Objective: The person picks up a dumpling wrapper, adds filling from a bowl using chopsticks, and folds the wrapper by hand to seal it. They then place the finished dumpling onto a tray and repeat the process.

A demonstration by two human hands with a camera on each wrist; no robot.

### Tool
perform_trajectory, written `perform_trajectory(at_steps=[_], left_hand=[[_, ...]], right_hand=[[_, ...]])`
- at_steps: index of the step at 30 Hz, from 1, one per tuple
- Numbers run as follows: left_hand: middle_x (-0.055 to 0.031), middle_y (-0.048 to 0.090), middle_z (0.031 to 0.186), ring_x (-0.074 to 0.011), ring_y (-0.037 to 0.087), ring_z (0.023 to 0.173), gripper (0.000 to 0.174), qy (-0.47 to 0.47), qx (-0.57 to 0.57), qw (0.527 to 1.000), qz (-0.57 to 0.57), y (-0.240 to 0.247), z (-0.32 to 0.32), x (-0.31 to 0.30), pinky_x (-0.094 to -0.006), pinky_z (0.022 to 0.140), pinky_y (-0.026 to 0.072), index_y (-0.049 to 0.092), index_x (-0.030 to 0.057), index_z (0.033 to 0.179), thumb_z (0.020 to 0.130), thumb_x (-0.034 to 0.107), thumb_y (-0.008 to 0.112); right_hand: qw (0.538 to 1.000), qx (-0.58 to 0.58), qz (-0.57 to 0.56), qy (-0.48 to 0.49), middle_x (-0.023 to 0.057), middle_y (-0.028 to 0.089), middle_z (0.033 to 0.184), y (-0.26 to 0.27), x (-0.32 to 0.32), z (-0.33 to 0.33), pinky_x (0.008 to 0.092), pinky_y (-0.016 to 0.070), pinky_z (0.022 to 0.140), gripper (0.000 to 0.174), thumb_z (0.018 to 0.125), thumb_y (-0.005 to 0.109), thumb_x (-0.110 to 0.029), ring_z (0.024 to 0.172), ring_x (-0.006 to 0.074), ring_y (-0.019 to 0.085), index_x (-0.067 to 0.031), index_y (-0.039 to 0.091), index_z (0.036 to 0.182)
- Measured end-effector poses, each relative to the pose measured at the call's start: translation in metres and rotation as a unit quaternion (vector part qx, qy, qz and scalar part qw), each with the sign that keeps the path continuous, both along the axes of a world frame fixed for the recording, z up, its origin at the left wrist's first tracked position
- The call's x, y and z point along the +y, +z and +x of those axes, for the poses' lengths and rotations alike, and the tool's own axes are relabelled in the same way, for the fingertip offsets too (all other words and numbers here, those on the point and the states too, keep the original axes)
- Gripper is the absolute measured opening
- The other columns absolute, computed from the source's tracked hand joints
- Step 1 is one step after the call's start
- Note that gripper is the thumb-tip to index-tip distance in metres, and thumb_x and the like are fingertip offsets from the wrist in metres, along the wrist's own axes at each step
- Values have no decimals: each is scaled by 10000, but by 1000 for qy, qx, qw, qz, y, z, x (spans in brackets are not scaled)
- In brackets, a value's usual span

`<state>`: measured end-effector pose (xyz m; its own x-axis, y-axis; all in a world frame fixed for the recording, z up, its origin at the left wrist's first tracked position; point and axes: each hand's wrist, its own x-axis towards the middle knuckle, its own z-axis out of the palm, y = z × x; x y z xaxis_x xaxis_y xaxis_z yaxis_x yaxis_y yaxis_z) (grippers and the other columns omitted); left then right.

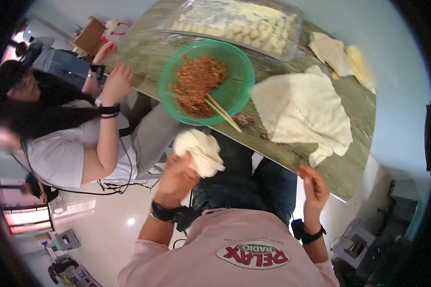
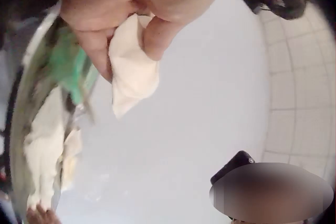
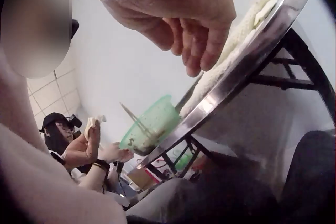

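My left hand (image 1: 175, 182) pinches a soft, white dumpling wrapper (image 1: 198, 153) between thumb and fingers, held up in front of the table's near edge. Its folds droop past the fingertips in the left wrist view, where the wrapper (image 2: 134, 66) hangs to a point. Just beyond it stands a green plastic bowl (image 1: 245, 71) of reddish-brown minced filling (image 1: 201, 81), with a pair of chopsticks (image 1: 223, 113) leaning inside. My right hand (image 1: 313, 191) holds nothing, its fingers loosely bent by the table edge, close to a cream knitted cloth (image 1: 306, 105).
At the back lies a floured tray (image 1: 292, 28) with several rows of dumplings. More pale cloth (image 1: 330, 52) is at the table's far right. Another person (image 1: 76, 143) sits on the left, hands raised near the table (image 1: 146, 57).
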<state>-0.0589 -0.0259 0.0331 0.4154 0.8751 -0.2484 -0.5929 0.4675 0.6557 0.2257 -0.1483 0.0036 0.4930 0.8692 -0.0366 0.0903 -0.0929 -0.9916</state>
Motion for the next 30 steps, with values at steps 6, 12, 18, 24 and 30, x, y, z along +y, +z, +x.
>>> perform_trajectory(at_steps=[6,12,18,24,30], left_hand=[[-129,563,1165,-222,573,1050,335,168,139,964,154,48,-55,130,-347,886,489,481,-36,1175,896,135,550],[-124,564,1145,-218,575,1037,356,113,129,973,152,18,-79,259,-353,880,489,467,-35,1185,885,130,566],[-131,487,1254,-247,467,1179,467,233,264,921,168,-2,-97,249,-358,967,395,401,-15,1283,876,146,565],[-227,473,1266,-314,486,1166,531,95,248,906,331,89,-50,118,-384,950,420,393,-24,1288,878,274,552],[-227,548,1185,-336,565,1064,570,-385,-7,838,386,57,-19,62,-395,879,460,484,-39,1232,792,265,682]], right_hand=[[999,-5,16,-44,93,630,990,9,4,8,293,460,832,179,896,519,-55,883,169,602,18,608,1033],[995,-68,-5,-77,93,625,979,16,7,15,278,459,833,177,903,526,-78,883,162,600,13,610,1031],[988,-113,-23,-106,75,620,1014,5,6,34,295,439,875,195,893,520,-47,931,161,584,16,601,1058],[946,-317,-71,-26,199,496,1267,-11,19,47,363,348,1000,400,799,579,-15,1204,319,452,1,524,1195],[918,-390,-68,15,205,451,1304,-18,23,10,426,324,1030,488,746,614,15,1239,355,407,-14,506,1222]])
